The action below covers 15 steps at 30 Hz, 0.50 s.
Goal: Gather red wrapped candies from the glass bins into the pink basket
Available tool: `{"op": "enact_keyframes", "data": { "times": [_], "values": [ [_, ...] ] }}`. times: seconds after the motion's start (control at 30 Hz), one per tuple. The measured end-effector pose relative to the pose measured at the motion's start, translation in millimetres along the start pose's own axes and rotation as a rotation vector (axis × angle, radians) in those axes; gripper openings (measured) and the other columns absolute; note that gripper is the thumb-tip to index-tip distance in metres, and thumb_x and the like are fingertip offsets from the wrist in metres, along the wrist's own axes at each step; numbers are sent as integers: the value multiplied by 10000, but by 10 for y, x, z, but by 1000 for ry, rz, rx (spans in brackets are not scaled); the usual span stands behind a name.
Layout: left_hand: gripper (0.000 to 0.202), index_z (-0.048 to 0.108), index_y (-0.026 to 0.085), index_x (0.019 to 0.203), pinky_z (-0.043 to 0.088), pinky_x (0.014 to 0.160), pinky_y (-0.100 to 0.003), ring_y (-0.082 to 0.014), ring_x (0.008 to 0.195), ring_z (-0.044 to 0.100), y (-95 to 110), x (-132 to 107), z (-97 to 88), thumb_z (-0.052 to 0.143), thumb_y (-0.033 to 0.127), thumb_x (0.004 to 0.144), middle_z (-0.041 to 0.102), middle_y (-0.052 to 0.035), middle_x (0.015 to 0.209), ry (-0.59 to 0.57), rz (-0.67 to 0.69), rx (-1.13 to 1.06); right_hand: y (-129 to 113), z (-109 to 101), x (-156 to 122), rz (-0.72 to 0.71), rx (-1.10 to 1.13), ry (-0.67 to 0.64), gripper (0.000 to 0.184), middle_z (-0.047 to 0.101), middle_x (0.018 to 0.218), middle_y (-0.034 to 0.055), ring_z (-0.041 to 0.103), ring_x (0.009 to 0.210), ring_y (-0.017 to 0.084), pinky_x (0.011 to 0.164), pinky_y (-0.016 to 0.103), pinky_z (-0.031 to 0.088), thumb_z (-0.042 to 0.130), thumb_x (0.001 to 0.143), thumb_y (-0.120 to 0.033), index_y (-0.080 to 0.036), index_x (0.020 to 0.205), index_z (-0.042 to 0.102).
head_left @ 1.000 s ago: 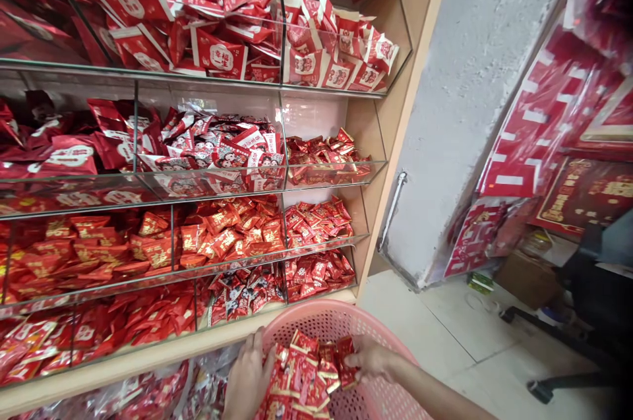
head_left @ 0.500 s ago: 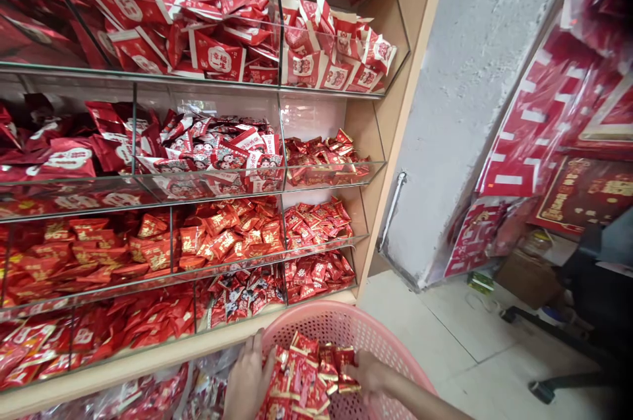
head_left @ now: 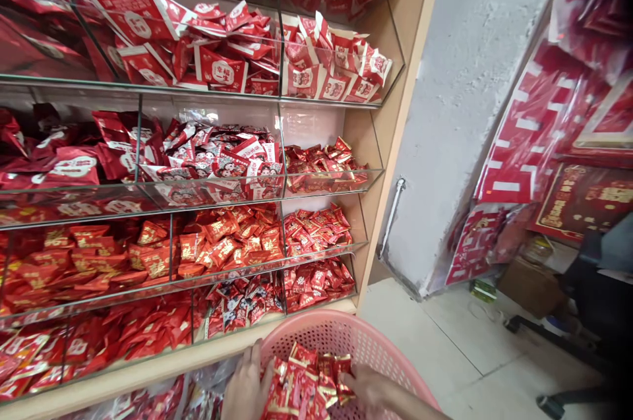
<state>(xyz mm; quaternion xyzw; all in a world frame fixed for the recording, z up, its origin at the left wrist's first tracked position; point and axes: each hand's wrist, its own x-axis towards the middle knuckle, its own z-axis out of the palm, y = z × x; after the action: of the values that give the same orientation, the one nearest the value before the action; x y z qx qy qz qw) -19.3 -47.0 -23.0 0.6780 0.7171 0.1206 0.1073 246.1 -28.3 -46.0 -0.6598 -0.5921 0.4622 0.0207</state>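
Note:
A heap of small red-and-gold wrapped packets (head_left: 299,384) lies in the pink perforated plastic basket (head_left: 395,360) at the bottom of the view. Against the heap's left side rests my left hand (head_left: 246,386), its fingers stretched out and the thumb apart, near the basket's left rim. My right hand (head_left: 370,386) reaches in over the right side. Its fingers curl against the packets at the heap's right edge, and the fingertips are partly hidden. The lower part of the heap is cut off by the frame.
Wooden shelving (head_left: 376,215) with clear glass dividers holds several compartments of red packets (head_left: 227,242). Bagged goods (head_left: 163,400) lie below its bottom ledge. To the right are a grey pillar (head_left: 445,110), hanging red wares (head_left: 514,143), a cardboard box (head_left: 531,285) and a chair base (head_left: 551,403).
The view has tilted up slightly, so the shelves and basket sit lower in the picture. My right hand has shifted slightly left, with the packets at its fingers.

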Motion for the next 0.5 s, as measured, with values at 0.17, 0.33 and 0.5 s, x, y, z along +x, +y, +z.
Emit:
{"op": "enact_keyframes", "data": {
  "times": [0.17, 0.33, 0.5],
  "values": [
    [542, 344, 92, 1286, 382, 939, -295, -194, 1167, 453, -6, 43, 26, 249, 368, 829, 447, -120, 1301, -24, -9, 22, -329, -499, -242, -116, -399, 189, 304, 611, 685, 94, 613, 697, 230, 574, 287, 437, 480, 756, -406, -131, 715, 603],
    [545, 355, 83, 1279, 390, 934, -293, -203, 1159, 462, -80, 101, 114, 256, 370, 826, 457, -124, 1294, -12, 8, -3, -1023, -1408, -841, -468, -262, -58, 327, 630, 711, 42, 587, 570, 120, 501, 205, 421, 487, 767, -440, -135, 819, 593],
    [466, 411, 170, 1243, 417, 906, -302, -203, 1124, 489, -93, 127, 117, 327, 361, 826, 519, -89, 1230, 13, 20, -47, -1923, -2186, -1597, -732, -149, 170, 420, 625, 668, 34, 578, 557, 101, 528, 222, 453, 441, 794, -508, -119, 886, 566]
  ]
}}
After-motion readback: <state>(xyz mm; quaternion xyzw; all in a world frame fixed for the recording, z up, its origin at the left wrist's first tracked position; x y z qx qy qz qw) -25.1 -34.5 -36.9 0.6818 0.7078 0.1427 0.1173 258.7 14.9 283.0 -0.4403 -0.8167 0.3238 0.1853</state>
